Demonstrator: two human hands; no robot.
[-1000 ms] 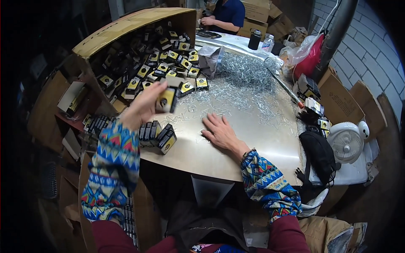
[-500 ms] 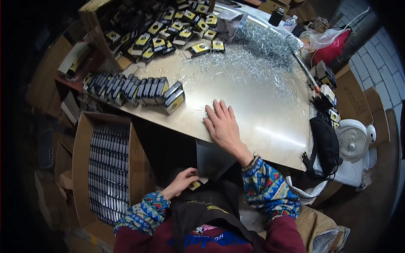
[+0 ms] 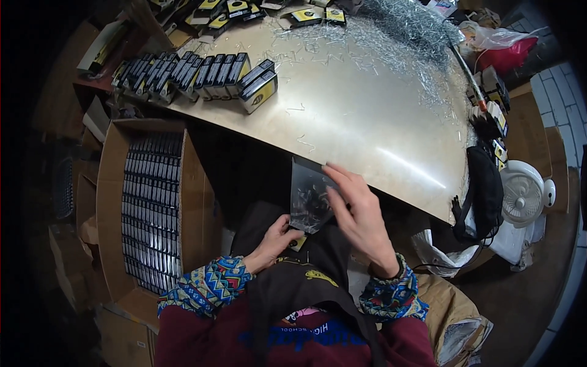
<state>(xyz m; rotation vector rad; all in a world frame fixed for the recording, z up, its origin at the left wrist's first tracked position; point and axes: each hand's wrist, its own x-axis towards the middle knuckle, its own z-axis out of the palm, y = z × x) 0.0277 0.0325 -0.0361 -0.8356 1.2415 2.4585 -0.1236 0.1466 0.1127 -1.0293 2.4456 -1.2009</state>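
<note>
Left hand (image 3: pixel 272 246) grasping a small box (image 3: pixel 298 243) below the chute (image 3: pixel 301 174) at the table's (image 3: pixel 367 116) near edge; right hand (image 3: pixel 362 223) spreading released fingers beside the chute, contact unclear.
Row of boxes (image 3: pixel 214 78) standing along the near-left edge, showing yellow labels with dark round emblems; maroon sweatshirt (image 3: pixel 195 339) carrying white and blue lettering; versus the earlier frame, right hand no longer resting on the tabletop; loose metal pins (image 3: pixel 312 202) now filling part of the chute; left hand still clasping its box.
</note>
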